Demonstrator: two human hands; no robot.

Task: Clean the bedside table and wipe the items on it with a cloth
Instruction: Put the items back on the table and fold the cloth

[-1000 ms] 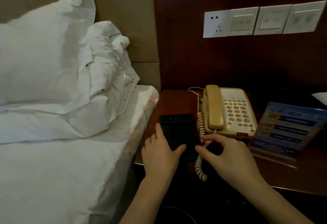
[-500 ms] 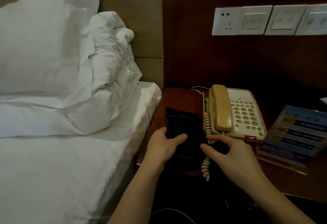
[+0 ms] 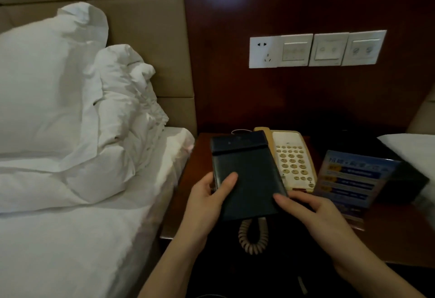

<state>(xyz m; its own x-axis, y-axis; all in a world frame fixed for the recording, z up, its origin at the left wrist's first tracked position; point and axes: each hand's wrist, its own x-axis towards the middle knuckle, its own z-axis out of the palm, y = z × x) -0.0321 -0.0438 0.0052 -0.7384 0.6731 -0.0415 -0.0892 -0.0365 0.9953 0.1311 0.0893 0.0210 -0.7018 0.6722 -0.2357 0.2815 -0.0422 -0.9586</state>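
Both hands are on the dark leather-look folder (image 3: 247, 175), holding it tilted above the bedside table (image 3: 200, 156), its far end covering the left part of the telephone (image 3: 292, 158). It is a flat, near-black rectangle with a folded band across the top, matte, edges straight. The left hand (image 3: 207, 194) grips its left edge, thumb lying across the cover, fingers curled out of sight beneath. The right hand (image 3: 313, 213) pinches the lower right corner, thumb on top, fingers tucked under. The beige phone sits behind with its keypad showing, and its coiled cord (image 3: 253, 236) loops down over the front edge of the table, just below the folder. To the right stands a blue information card (image 3: 350, 180) in a clear holder, close beside the phone. On the left the table edge runs tight against the white mattress (image 3: 94, 238), pillows (image 3: 58, 99) piled at the headboard. Bare wood shows in the strip between folder and bed; the right side is crowded, a dark box (image 3: 404, 180) behind the card
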